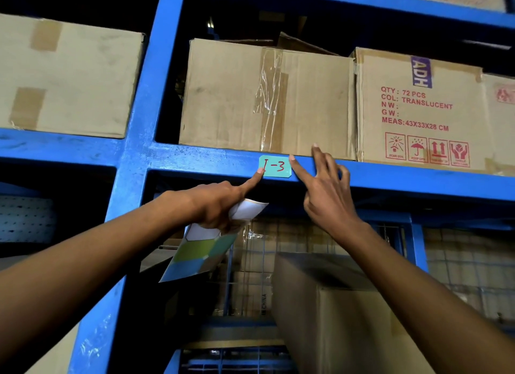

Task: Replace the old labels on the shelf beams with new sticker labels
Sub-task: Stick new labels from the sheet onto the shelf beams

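One teal paper sticker label marked "I-3" sat on the blue steel shelf beam. Left hand clutched one multicoloured sticker sheet, forefinger pressing the label's left edge. Right hand, fingers spread and relaxed, touched its right edge.

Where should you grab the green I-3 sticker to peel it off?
Pinch a clipped corner of the I-3 sticker, probably the lower right, coming from the right. It lies flat on the blue beam, so only an edge lifts, and the right hand is free.
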{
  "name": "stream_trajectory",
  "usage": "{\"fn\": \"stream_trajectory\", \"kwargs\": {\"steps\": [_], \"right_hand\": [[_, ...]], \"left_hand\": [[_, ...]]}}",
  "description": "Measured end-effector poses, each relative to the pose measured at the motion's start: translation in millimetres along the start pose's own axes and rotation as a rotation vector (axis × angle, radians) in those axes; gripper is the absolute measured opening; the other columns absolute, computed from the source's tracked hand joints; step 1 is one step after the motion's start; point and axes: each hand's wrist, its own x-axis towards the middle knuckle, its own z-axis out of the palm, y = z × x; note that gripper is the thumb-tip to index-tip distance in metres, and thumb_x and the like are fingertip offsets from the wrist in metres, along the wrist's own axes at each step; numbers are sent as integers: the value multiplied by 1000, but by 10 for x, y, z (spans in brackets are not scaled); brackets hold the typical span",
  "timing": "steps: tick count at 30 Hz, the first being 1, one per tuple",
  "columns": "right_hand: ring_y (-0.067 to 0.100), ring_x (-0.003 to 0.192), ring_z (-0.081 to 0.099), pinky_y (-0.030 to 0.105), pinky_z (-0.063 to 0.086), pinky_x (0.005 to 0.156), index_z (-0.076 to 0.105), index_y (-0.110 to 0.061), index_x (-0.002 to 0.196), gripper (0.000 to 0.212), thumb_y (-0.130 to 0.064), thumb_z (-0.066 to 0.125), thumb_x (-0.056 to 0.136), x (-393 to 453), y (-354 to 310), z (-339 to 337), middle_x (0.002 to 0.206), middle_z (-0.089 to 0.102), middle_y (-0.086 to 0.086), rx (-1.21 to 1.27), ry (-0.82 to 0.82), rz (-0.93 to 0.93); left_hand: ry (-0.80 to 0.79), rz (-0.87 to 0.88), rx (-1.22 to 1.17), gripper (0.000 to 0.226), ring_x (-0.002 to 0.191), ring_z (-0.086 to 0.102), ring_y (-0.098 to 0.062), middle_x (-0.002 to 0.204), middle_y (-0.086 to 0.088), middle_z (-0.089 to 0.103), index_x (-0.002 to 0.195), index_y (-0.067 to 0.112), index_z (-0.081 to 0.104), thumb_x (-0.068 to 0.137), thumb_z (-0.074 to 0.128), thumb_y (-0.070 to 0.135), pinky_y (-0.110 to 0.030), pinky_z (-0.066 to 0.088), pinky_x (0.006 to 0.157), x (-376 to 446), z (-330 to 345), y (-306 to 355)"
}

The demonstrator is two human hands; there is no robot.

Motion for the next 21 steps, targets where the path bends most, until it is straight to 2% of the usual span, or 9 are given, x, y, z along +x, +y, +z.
{"fn": "stream_trajectory", "kwargs": {"steps": [4,7,10,11,12,13,15,18,21], "right_hand": [[33,142,11,48,19,109,20,-25,145,75,-2,49,80,-70,-93,17,158,1,17,-4,73,-63],[32,144,8,47,17,109,17,-26,146,77,-1,47,80,-157,-133,68,158,-1,16,-22,49,-126],[32,144,8,47,16,110,24,-26,145,73,-1,47,80,-205,-126,55,158,2,17,39,54,-49],[32,144,10,47,17,110,28,-25,143,69,-2,47,80,-220,-140,36,158,6,16,70,64,-19],[32,143,13,45,18,110,35,-23,141,65,-3,48,81,-242,-162,5,158,10,16,121,76,19],[32,142,18,44,19,110,43,-20,137,59,-4,48,81,-260,-181,-28,156,17,15,199,98,58],[30,133,34,42,27,108,57,-15,124,45,-4,50,81,-337,-223,-109,146,40,14,422,151,120],[22,104,57,46,47,94,65,-11,112,32,-5,53,83,-521,-267,-279,110,65,9,734,171,64],[21,93,58,43,51,83,66,-9,112,31,-10,56,82,-735,-336,-411,99,64,8,740,103,-62]], "left_hand": [[7,18,-19,123,58,46,-19,69,1,40,134,44,-35,77,70,16,-35,45,70,11,9,2],[-14,11,-59,123,60,50,-22,73,-6,48,135,45,-34,77,70,11,-36,48,70,14,23,8],[27,12,-178,124,85,59,-37,91,-19,59,140,42,-25,73,74,6,-32,48,84,20,33,21],[52,32,-222,124,94,58,-36,121,-32,41,144,37,-20,71,76,8,-26,44,86,12,37,25],[69,54,-280,124,106,56,-32,102,5,46,147,33,-14,68,80,11,-23,40,91,-13,50,32],[83,76,-351,124,123,49,-24,138,-8,50,149,30,-7,66,83,14,-24,36,101,-42,57,39],[106,112,-518,117,136,35,-12,151,3,35,151,25,11,62,86,18,-25,28,111,-155,68,68],[141,127,-748,84,116,55,-9,128,6,59,135,22,46,63,86,12,-22,42,96,-354,86,110],[109,112,-969,61,99,65,-8,111,3,69,120,19,58,67,81,2,-26,52,86,-553,104,190]]}}
